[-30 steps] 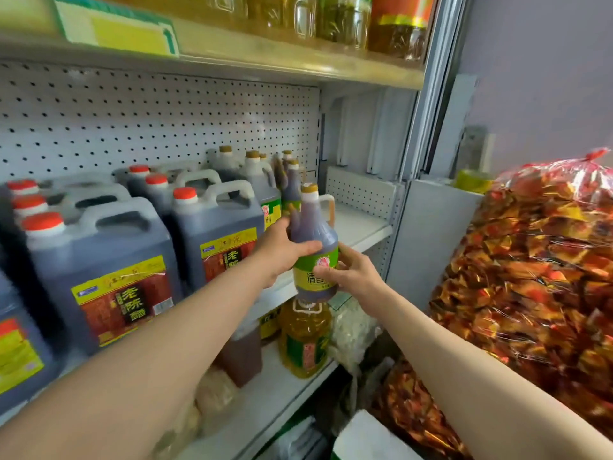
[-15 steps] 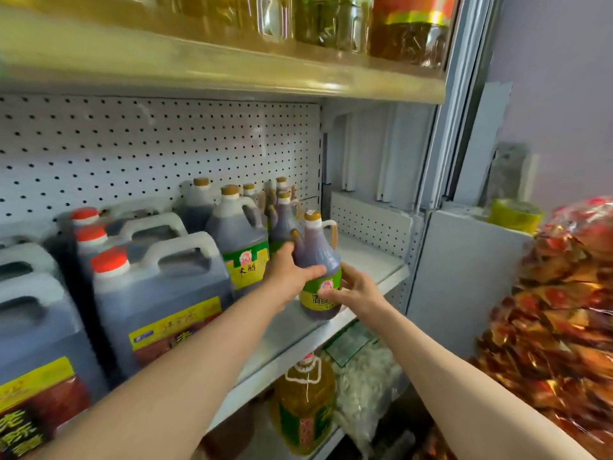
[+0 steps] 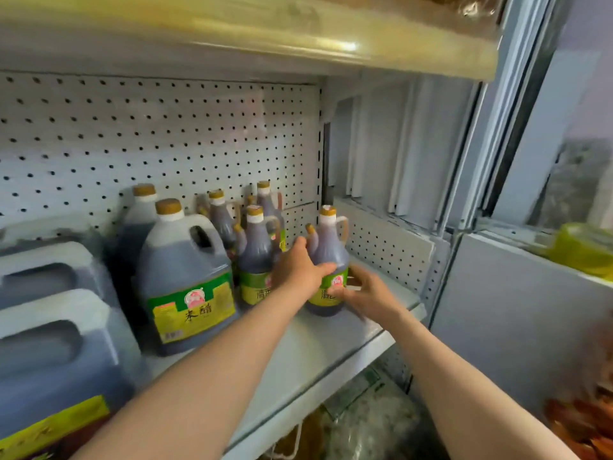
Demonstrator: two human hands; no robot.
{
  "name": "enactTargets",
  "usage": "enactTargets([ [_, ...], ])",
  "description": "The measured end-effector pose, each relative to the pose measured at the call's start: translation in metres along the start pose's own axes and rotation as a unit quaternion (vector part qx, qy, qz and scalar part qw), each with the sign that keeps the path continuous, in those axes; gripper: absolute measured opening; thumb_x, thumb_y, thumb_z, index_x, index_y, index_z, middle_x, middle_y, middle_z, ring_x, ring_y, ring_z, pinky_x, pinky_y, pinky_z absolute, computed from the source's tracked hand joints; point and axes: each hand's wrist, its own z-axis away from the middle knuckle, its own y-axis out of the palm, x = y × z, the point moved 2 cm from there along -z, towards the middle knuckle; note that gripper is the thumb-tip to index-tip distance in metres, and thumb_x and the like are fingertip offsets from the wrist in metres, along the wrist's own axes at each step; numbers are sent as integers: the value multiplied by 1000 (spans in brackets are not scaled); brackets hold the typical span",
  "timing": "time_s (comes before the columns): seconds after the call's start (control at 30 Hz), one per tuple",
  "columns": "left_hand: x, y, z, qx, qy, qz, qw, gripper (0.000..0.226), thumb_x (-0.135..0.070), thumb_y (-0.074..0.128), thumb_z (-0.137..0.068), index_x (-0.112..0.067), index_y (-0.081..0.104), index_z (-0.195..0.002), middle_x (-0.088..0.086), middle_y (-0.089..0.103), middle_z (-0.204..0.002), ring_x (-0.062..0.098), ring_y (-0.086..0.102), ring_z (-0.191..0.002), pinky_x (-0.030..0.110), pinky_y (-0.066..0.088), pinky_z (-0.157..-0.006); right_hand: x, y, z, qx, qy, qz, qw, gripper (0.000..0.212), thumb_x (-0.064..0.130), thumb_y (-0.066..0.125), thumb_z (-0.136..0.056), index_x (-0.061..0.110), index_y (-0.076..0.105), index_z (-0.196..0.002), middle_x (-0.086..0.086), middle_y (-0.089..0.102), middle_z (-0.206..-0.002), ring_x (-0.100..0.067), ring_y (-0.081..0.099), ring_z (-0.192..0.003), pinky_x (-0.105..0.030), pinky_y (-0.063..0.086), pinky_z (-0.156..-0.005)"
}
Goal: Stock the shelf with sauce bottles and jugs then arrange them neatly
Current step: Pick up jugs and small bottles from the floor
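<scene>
A small dark sauce bottle point(image 3: 329, 247) with a gold cap, side handle and green label stands on the white shelf point(image 3: 318, 346), near its right end. My left hand point(image 3: 300, 268) grips its left side, thumb across the front. My right hand point(image 3: 368, 292) holds its lower right side at the label. Just left of it stand several matching small bottles point(image 3: 257, 250). A large dark jug point(image 3: 185, 277) with a green-yellow label stands further left, and another jug point(image 3: 139, 220) behind it.
Big grey-handled jugs point(image 3: 49, 327) fill the shelf's left part. A pegboard back wall point(image 3: 159, 144) and an upper shelf point(image 3: 265, 34) bound the space. Bagged goods point(image 3: 365, 426) lie below. A bag of wrapped snacks point(image 3: 583, 426) is at the lower right.
Both hands carried the small bottle up and back from the shelf's front edge and set it down beside the other small bottles. My view moved closer and upward.
</scene>
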Motion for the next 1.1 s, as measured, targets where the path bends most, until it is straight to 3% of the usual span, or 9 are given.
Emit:
enactTargets([
  [0.2, 36, 7, 2, -88, -32, 36, 995, 50, -41, 74, -85, -25, 58, -129, 2, 72, -114, 24, 67, -105, 35, 52, -84, -11, 11, -48, 18, -17, -11, 1000, 47, 34, 85, -79, 20, 67, -120, 3, 74, -108, -14, 69, -101, -30, 56, -82],
  [0.3, 63, 7, 15, -115, -33, 61, 991, 34, -37, 77, -83, -19, 69, -111, 2, 76, -99, 19, 70, -94, 26, 45, -72, -9, 25, -64, 11, -20, -29, 999, 49, 31, 85, -79, 18, 67, -122, 3, 74, -107, -14, 69, -98, -36, 58, -87],
  [0.37, 71, 5, 20, -138, -27, 72, 987, 29, -37, 79, -81, -17, 71, -101, 1, 77, -93, 19, 71, -89, 28, 48, -72, -9, 35, -69, 13, -11, -58, 998, 48, 28, 87, -78, 18, 67, -120, 4, 73, -104, -15, 69, -98, -43, 59, -89],
  [0.5, 82, -1, 31, -180, -45, 74, 980, 27, -42, 79, -79, -23, 61, -87, 0, 76, -87, 24, 69, -86, 35, 52, -75, -9, 51, -68, -3, -10, -103, 995, 55, 44, 90, -63, 27, 71, -112, -5, 75, -103, -33, 70, -105, -57, 56, -91],
  [0.63, 93, -2, 43, -202, -73, 86, 973, 42, -46, 79, -78, -23, 49, -97, -4, 72, -93, 22, 66, -91, 35, 49, -73, -10, 60, -65, -20, -19, -125, 992, 52, 48, 89, -63, 37, 71, -110, 1, 75, -103, -32, 68, -108, -58, 54, -94],
  [0.8, 99, 1, 51, -235, -73, 74, 966, 69, -43, 81, -77, -15, 46, -130, 6, 57, -127, 28, 60, -110, 41, 51, -84, -13, 62, -59, -34, -60, -67, 995, 64, 53, 79, -75, 25, 62, -130, 6, 74, -113, -15, 67, -110, -46, 56, -96],
  [0.87, 97, 2, 51, -236, -78, 60, 967, 73, -44, 80, -77, -14, 46, -134, 8, 58, -129, 29, 58, -115, 41, 49, -86, -12, 62, -57, -37, -62, -55, 996, 63, 49, 78, -78, 23, 60, -133, 6, 73, -115, -12, 66, -110, -40, 56, -96],
  [1.0, 93, 7, 53, -251, -67, 94, 961, 58, -41, 81, -77, -16, 51, -119, 3, 57, -117, 25, 62, -100, 41, 53, -81, -12, 60, -55, -50, -58, -61, 995, 50, 38, 79, -85, 23, 62, -130, 7, 72, -116, -9, 65, -112, -38, 55, -96],
  [1.1, 83, 15, 48, -199, -44, 135, 970, 42, -36, 79, -82, -16, 59, -113, -2, 64, -108, 17, 64, -95, 21, 46, -74, -12, 59, -55, -69, -46, -95, 992, 53, 43, 78, -85, 25, 62, -132, 7, 72, -119, -10, 64, -115, -45, 54, -100],
])
